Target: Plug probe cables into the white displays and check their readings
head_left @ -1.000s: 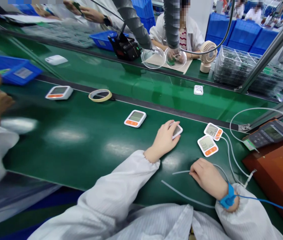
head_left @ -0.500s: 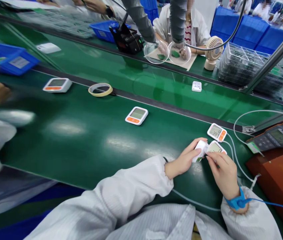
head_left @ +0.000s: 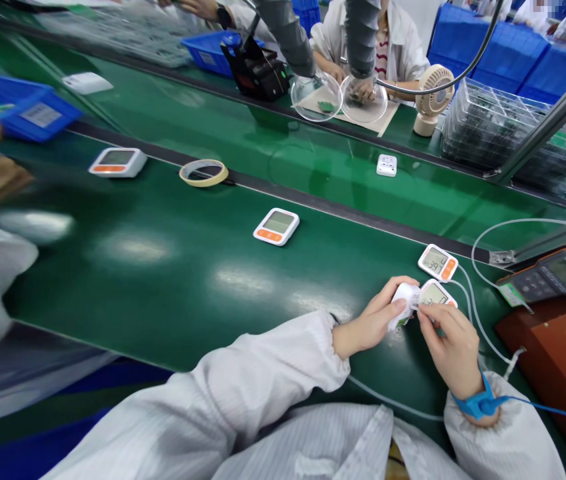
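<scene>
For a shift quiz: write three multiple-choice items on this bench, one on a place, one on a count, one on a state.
1. Where is the tape roll?
A. on the green belt beside the dark strip
B. in the blue bin
C. on the orange box

2. How many white monitors with orange buttons lie untouched on the belt?
A. one
B. three
C. six

3. What is the left hand doing?
A. lying flat on the belt
B. gripping a white monitor
C. holding the fan

Answers:
1 A, it lies on the belt.
2 B, at.
3 B, fingers wrap it while the right hand pinches beside it.
</scene>
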A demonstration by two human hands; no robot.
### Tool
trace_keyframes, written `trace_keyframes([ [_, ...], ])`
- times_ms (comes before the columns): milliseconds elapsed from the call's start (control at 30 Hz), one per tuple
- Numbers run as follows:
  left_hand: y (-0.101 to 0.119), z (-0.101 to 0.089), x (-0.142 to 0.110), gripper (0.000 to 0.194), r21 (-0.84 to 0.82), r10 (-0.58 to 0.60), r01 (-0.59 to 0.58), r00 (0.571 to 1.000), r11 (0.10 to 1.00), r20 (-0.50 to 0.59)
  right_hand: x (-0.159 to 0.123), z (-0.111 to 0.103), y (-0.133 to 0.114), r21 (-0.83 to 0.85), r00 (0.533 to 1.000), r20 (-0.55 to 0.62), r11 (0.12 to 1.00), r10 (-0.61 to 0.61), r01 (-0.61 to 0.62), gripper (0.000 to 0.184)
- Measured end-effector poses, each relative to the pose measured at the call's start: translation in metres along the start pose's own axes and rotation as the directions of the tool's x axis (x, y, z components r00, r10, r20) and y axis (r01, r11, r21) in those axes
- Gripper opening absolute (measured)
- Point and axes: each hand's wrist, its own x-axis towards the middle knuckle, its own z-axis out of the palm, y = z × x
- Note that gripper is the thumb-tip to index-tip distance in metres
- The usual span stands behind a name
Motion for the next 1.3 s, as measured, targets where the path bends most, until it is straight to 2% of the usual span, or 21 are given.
trace_keyframes([
  [433,0.0024,0.0004,-0.0015,0.050,0.110,0.052,-0.053,0.999,0.993,0.008,0.0014,0.0003,-0.0025,0.084,0.998,0.058,0.996,0.023,-0.028,0.007],
  [1300,0.0004,-0.0004,-0.0007,0.051,0.060,0.035,-0.039,0.997,0.997,0.071,-0.0016,0.0054,-0.0084,0.145,0.993,0.050,0.982,0.111,-0.117,0.008],
])
